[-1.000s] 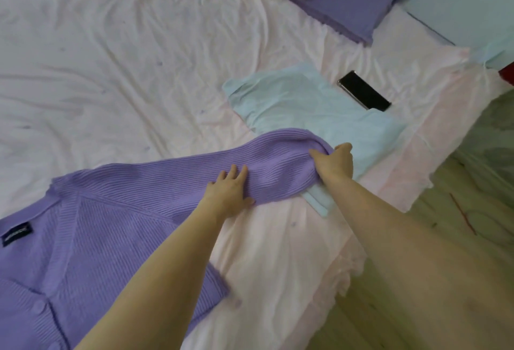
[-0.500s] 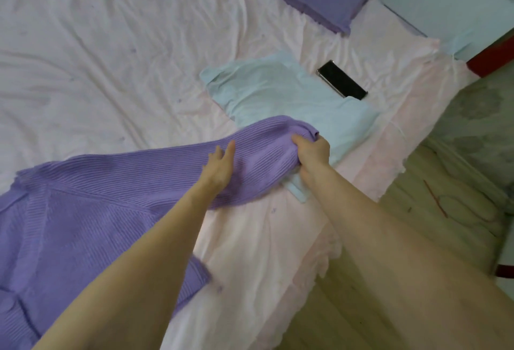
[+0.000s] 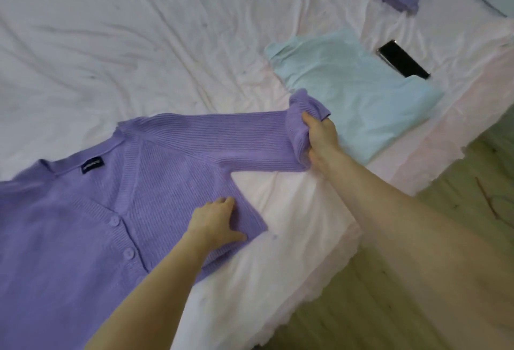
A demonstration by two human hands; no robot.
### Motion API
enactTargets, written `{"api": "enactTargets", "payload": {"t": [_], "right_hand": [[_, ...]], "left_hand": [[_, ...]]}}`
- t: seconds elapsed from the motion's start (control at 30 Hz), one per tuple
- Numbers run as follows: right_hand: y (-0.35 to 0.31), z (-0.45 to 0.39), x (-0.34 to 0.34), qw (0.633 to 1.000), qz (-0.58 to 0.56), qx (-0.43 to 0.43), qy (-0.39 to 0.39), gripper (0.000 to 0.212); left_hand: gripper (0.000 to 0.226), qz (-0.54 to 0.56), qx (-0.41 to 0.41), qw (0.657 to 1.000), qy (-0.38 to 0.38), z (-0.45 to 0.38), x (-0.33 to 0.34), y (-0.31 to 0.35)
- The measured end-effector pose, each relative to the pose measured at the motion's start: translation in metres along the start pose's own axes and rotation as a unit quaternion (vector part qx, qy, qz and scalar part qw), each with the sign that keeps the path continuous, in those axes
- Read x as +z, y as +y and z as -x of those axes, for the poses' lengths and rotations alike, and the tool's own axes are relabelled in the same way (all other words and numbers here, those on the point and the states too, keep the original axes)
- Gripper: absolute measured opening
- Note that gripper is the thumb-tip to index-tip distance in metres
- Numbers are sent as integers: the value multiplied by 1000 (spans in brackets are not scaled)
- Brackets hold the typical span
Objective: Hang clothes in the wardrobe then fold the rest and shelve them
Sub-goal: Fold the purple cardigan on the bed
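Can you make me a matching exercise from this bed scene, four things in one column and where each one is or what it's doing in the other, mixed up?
Column one:
1. left hand
2. right hand
3. phone
4. light blue garment

Column two:
A. lies folded on the bed beside the phone
B. grips the cuff of the purple cardigan's sleeve
C. presses flat on the cardigan's body near the armpit
D. lies dark and screen up near the bed's edge

Pairs: 1-C, 2-B, 3-D, 4-A
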State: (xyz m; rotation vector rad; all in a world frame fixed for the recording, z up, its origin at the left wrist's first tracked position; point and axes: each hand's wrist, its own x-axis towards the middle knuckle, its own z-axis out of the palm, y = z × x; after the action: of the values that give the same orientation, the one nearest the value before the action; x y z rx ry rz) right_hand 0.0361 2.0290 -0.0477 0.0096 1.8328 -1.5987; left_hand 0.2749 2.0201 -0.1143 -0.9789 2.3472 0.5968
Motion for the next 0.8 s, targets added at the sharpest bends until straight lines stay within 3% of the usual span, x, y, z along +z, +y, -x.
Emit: {"api": "enactTargets", "payload": {"t": [0.1, 0.2, 0.37, 0.47, 0.53, 0.57, 0.6, 0.67, 0.7, 0.73, 0.8], "right_hand": [[22, 18, 7, 996, 76, -23, -32, 42], [41, 22, 3, 993, 105, -17, -45, 42], [53, 21, -6, 994, 102, -9, -45, 42], [51, 22, -10, 997, 71, -14, -38, 41], [45, 21, -9, 999, 42, -25, -21, 43], [38, 23, -6, 999, 16, -26, -20, 44], [34, 25, -3, 999, -12, -20, -25, 46], [25, 28, 6, 997, -57, -12, -47, 48], [20, 32, 12, 995, -66, -10, -69, 43], [16, 39, 19, 992, -66, -11, -104, 33], [8, 60, 39, 979, -46, -18, -199, 19]], "left_hand": [[74, -75, 12, 997, 22, 7, 22, 15], [41, -80, 9, 996, 46, 2, 33, 19], [22, 26, 67, 997, 17, -10, 36, 17], [18, 31, 110, 990, -83, -11, 22, 13], [17, 158, 72, 981, -90, -17, 2, 9], [19, 289, 26, 956, -52, -21, -15, 8], [24, 444, -27, 896, -3, -23, -33, 10], [37, 695, -92, 712, 38, -29, -76, 14], [49, 761, -86, 642, 27, -30, -97, 14], [60, 791, -72, 607, 14, -31, -113, 13], [66, 787, -49, 615, 1, -25, -139, 12]]}}
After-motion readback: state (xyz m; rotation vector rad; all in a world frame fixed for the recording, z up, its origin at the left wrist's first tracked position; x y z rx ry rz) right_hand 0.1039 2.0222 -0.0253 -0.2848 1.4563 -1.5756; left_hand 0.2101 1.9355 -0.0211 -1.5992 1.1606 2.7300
